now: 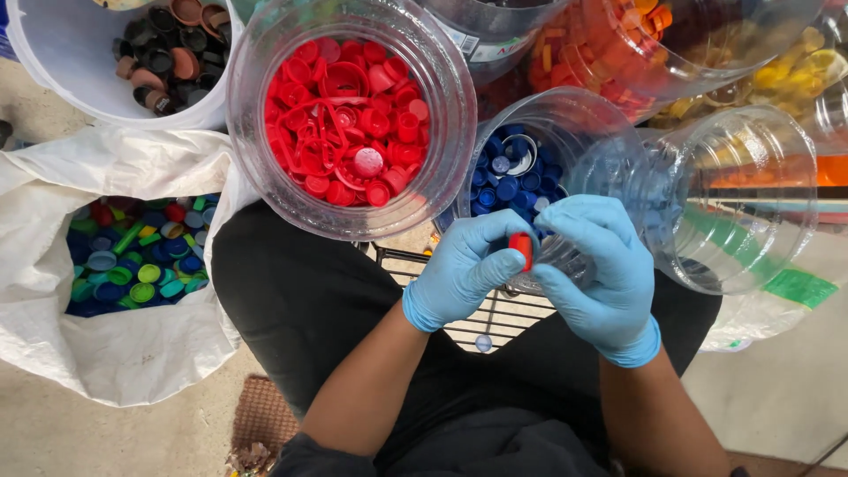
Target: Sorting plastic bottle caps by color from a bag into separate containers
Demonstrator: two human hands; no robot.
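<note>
Left hand: your gloved left hand (461, 269) is closed, thumb and forefinger pinching the red cap (522, 248).
Right hand: your right hand (596, 265) is curled shut against the same cap from the other side.
Cap position: held above your lap, just in front of the jar of blue caps (517, 172).
Handling: you likely do best keeping the pinch on the cap's sides, so one hand can let go cleanly.
Matching jar: the jar of red caps (349, 119) stands up and left, its mouth wide.
Edges: jar rims crowd together; the clear empty jar (738, 199) lies just right of your hands.
Open room: above the knees; the white sack of mixed caps (132, 265) bounds the left.
</note>
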